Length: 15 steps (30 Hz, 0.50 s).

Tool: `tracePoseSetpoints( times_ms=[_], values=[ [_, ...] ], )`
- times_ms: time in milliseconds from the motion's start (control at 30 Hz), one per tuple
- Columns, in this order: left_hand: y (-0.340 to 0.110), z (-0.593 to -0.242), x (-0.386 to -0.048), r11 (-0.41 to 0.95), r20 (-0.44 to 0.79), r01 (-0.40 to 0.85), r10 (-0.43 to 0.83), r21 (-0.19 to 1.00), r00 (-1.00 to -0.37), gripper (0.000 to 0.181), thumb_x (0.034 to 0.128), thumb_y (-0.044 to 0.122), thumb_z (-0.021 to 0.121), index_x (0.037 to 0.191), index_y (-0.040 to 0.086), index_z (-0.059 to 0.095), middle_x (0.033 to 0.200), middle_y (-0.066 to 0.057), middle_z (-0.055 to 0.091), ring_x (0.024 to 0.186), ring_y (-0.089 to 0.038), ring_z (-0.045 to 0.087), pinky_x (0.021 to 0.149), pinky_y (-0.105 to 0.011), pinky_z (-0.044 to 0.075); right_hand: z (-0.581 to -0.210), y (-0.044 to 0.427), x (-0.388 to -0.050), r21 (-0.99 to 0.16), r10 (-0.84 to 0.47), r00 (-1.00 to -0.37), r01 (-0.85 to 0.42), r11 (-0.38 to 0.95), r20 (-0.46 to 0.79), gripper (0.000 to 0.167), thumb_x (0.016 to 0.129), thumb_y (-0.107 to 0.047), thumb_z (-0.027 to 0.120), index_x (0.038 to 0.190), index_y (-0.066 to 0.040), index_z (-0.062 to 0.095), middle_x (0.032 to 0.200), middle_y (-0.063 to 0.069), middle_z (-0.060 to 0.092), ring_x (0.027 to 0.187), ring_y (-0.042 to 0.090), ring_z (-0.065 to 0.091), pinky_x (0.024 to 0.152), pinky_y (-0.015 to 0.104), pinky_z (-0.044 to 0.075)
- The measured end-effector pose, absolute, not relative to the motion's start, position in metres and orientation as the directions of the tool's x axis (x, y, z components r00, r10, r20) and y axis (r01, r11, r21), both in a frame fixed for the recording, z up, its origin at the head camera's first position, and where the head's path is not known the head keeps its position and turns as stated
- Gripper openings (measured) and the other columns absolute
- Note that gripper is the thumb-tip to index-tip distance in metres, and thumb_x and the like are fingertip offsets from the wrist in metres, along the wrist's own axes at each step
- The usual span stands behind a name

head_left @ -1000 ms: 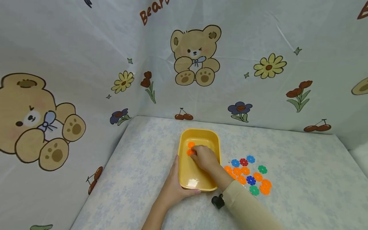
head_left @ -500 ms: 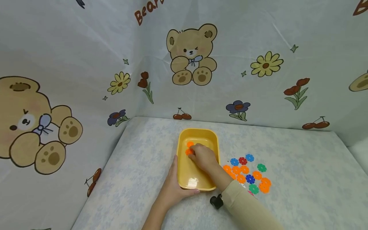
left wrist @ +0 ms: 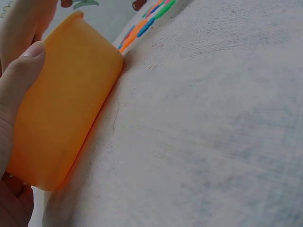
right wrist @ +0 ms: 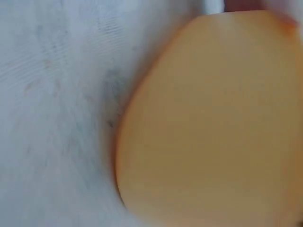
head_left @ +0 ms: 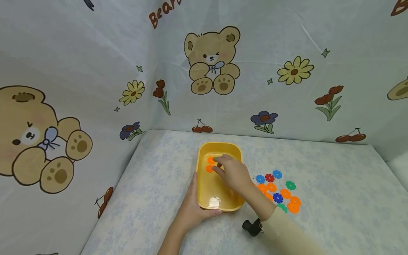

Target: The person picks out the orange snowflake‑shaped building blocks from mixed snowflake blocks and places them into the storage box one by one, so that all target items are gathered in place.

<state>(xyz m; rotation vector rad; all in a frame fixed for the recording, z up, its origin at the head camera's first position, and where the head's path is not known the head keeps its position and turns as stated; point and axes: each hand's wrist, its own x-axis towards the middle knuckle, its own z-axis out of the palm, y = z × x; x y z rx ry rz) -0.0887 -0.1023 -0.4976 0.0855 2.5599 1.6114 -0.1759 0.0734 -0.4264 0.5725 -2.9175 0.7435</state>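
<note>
A yellow plastic tray (head_left: 216, 196) lies on the table, its long side running away from me. My left hand (head_left: 192, 209) holds its near left corner, thumb along the near wall and fingers along the left side. In the left wrist view, the thumb (left wrist: 21, 75) presses the tray's outer wall (left wrist: 71, 94). Two orange notched discs lie on the tray floor: a far one (head_left: 210, 160) and a near one (head_left: 209, 168). Over them hovers my right hand (head_left: 234, 173), thumb and fingers parted, with nothing visible between them. The right wrist view is blurred and filled by the tray wall (right wrist: 213, 123).
Right of the tray, several loose notched discs lie on the table, among them a red one (head_left: 269, 177), a dark blue one (head_left: 278, 197) and a green one (head_left: 290, 185). A black wrist camera (head_left: 252, 227) sits below my right wrist. Bear-printed cloth (head_left: 178, 106) stands behind the table.
My right hand has released the near orange disc, parted its fingers and moved slightly up and right. Both orange discs stay in place. The left hand keeps its hold.
</note>
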Motion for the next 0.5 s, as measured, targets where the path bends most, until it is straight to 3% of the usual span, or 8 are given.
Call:
tracePoseSetpoints(
  times_ms=[300,500],
  values=[
    [-0.101,-0.499,-0.091,0.41,-0.055,-0.002,0.117,0.912,-0.992,0.145,0.053,0.06,0.092,0.156,0.043,-0.009,0.167,0.004,0.006,0.152,-0.021,0.017,0.12,-0.056,0.022,-0.413,0.146,-0.151,-0.453,-0.213,-0.943,-0.312,0.835,0.257,0.034,0.092,-0.025,0.072,0.123,-0.011,0.069,0.095,0.0,0.067,0.056,0.009,0.043,0.054,0.02,0.045],
    [-0.102,-0.502,-0.092,0.398,-0.054,-0.005,0.11,0.917,-0.992,0.146,0.0522,0.06,0.093,0.156,0.044,-0.009,0.167,0.005,0.006,0.152,-0.019,0.015,0.12,-0.054,0.021,-0.428,0.181,-0.144,-0.449,-0.183,-0.98,-0.198,0.871,0.076,0.039,0.092,-0.026,0.072,0.127,-0.01,0.066,0.102,0.003,0.067,0.067,0.013,0.051,0.057,0.023,0.047]
  ],
)
